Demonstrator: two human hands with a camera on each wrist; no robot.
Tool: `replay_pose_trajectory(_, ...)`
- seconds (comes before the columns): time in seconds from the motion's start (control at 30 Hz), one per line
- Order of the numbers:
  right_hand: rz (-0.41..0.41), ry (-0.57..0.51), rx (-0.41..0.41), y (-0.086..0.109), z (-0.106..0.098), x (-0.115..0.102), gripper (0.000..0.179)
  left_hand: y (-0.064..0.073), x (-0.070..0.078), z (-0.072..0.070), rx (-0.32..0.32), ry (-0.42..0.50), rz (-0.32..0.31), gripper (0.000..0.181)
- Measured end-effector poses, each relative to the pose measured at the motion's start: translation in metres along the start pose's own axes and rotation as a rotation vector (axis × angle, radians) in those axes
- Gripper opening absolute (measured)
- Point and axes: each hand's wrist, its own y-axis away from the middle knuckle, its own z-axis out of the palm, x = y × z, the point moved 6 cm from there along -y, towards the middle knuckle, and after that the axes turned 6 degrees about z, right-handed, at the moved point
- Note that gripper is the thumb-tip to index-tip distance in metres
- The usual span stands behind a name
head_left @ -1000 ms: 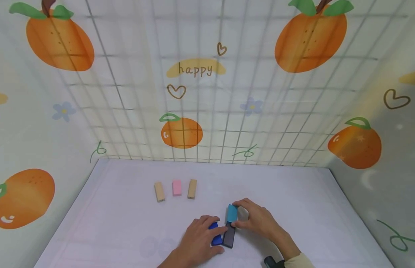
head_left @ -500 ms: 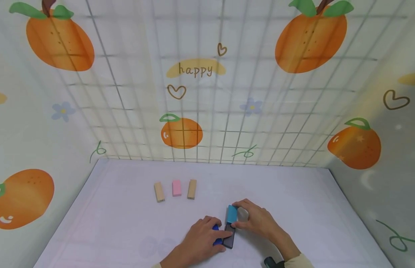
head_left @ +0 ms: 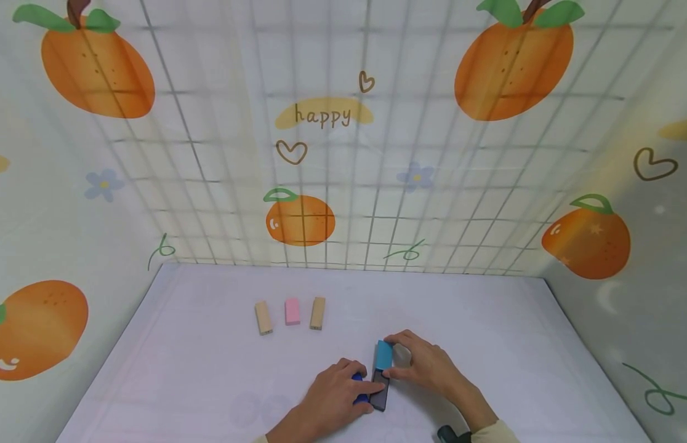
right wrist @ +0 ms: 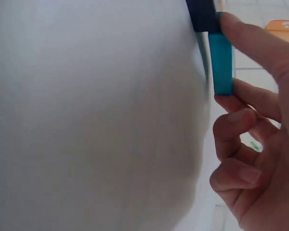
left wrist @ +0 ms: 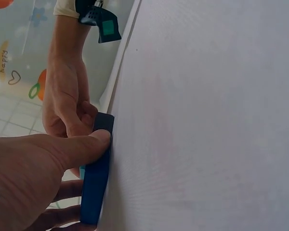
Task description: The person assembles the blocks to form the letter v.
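Teal block [head_left: 384,355], long axis near to far

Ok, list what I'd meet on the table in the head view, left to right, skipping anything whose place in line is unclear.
First wooden block, pink block, second wooden block, dark blue block, right hand.

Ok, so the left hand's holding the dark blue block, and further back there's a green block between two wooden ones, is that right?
Not quite: it's a pink block between the two wooden ones, not green, as the head view shows. The left hand does hold the dark blue block.
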Motion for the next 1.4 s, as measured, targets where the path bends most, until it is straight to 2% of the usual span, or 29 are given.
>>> replay_pose_trajectory(0.37,0.007,0.01,-0.02,-0.001,0.004,0.0006,0.06,0.0018,0.0001,-0.0012,-0.019,0.037,-0.002,0.041)
replay_pose_trajectory(0.63,-0.004,0.019,-0.014,-0.0007,0.0056,0.0006,0.051,0.0034,-0.0001,0.0014,0.02,0.03,0.01,0.041)
replay_pose_trajectory(0.97,0.002,0.055,-0.011,-0.0043,0.0047,-0.0014,0.057,0.0025,0.0,-0.0008,0.042,0.008,0.013,0.042)
replay_pose_trajectory(1.4,-0.033,0.067,-0.017,-0.0067,0.0046,-0.0022,0.054,0.0026,-0.0016,-0.0004,0.071,0.0,0.019,0.042)
